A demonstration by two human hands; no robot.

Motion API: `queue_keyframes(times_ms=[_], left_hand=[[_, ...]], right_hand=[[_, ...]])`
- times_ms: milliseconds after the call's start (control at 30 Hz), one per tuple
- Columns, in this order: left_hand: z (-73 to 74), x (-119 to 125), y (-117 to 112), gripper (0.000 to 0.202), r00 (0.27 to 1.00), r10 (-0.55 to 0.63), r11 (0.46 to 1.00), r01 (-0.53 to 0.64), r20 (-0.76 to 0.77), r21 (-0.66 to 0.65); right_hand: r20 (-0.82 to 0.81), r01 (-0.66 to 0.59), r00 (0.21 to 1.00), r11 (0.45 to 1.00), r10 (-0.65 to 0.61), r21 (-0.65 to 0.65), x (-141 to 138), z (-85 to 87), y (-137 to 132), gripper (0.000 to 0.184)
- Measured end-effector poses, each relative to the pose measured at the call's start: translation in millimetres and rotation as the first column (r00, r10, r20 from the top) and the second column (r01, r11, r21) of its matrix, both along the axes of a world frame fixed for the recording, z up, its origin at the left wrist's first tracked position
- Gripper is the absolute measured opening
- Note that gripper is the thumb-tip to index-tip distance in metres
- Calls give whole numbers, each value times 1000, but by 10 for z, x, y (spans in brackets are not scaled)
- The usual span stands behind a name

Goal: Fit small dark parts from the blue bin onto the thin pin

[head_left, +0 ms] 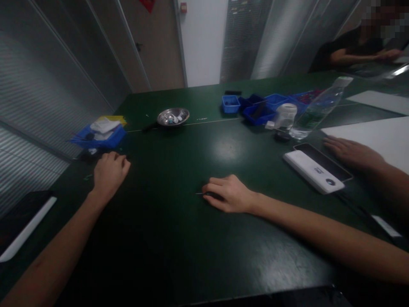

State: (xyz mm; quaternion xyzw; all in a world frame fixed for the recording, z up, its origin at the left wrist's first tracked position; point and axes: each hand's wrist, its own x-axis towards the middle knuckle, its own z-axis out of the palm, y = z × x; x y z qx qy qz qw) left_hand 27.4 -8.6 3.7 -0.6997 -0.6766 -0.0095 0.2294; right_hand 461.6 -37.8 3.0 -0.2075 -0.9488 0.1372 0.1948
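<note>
"Item one?"
"Slim black-handled tool with thin metal tip [213, 195], pinched in right hand [230, 194], on the near side of the round silver metal dish [164, 118]."
"Left hand [110, 171]?"
"Fingers curled, left of dish; contents, cannot tell."

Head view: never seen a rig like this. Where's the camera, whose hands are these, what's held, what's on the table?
There is no robot here: a person works bare-handed, and this single picture comes from a camera on their head, looking forward and down.

The right hand grips a small dark tool with a thin tip pointing left. The left hand is near a blue tray; whether it holds anything is unclear.

On the green table are a metal dish with small pieces in it, blue bins, a clear bottle and a white device. The other hand at far right belongs to someone else.
</note>
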Motion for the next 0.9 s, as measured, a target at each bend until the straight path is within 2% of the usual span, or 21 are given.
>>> queue_keyframes(times_ms=[267,467,633,700,800,900], left_hand=[[-37,-56,36,46,999,13,1000,-14,48,13],[-13,-37,56,45,998,42,999,-44,46,29],[-31,-43,91,41,996,23,999,-26,85,35],[-61,-101,106,36,988,22,999,-27,150,32],[-85,-208,122,29,937,43,999,-44,345,-6],[-49,-174,115,28,862,-22,997,58,506,-56]], right_hand=[[1,8,1000,1000,-8,13,6,-31,17,26],[4,0,1000,1000,0,8,9,-14,16,27],[7,5,1000,1000,-5,8,9,-6,19,27],[4,5,1000,1000,-5,13,9,-4,16,27],[0,6,1000,1000,-6,12,7,4,11,27],[3,10,1000,1000,-10,10,6,8,10,27]])
